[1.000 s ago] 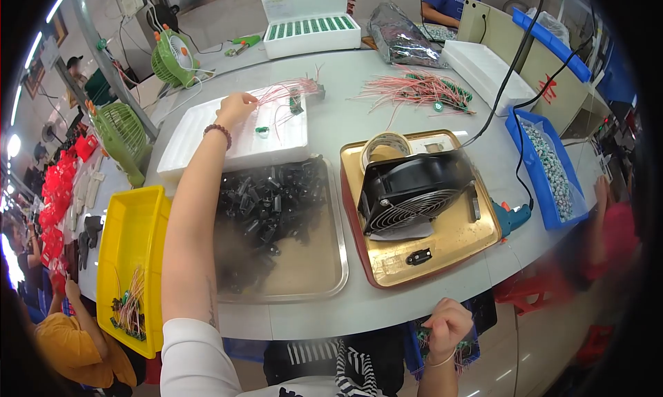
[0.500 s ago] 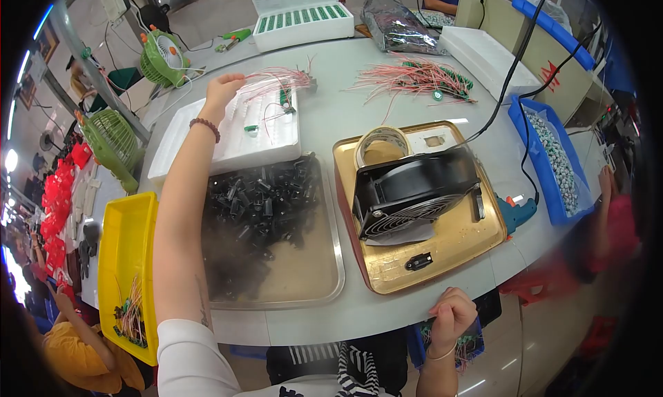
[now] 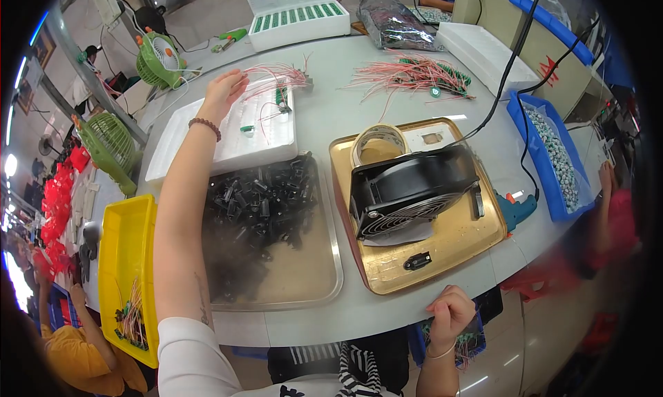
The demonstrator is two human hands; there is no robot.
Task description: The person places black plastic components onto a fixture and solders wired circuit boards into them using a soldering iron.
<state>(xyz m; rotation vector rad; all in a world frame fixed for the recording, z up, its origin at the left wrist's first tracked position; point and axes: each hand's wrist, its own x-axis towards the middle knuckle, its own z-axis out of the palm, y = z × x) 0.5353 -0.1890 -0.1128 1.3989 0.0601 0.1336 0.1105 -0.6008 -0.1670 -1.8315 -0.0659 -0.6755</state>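
Observation:
My left hand (image 3: pixel 226 93) is stretched out over the white foam tray (image 3: pixel 173 138), its fingers extended and slightly apart. Its fingertips are right at the ends of a bundle of thin red and white wires (image 3: pixel 276 76) lying at the tray's far right corner. Green circuit boards (image 3: pixel 281 97) are attached to these wires. A small green piece (image 3: pixel 246 128) lies in the tray. At the table's front edge my right hand (image 3: pixel 450 313) is curled into a loose fist, with nothing showing in it. Closest to it is the gold tray (image 3: pixel 394 279) with a small black housing (image 3: pixel 417 261).
A metal tray of black plastic housings (image 3: pixel 259 197) lies below my left forearm. A black fan (image 3: pixel 414 183) and a tape roll (image 3: pixel 380 145) occupy the gold tray. Farther back lies another wire pile (image 3: pixel 407 76). A yellow bin (image 3: pixel 128 245) and blue bin (image 3: pixel 552 162) flank the table.
My left hand has opened out, its fingers going from bunched together to extended beside the wire ends. My right hand stays curled at the table edge.

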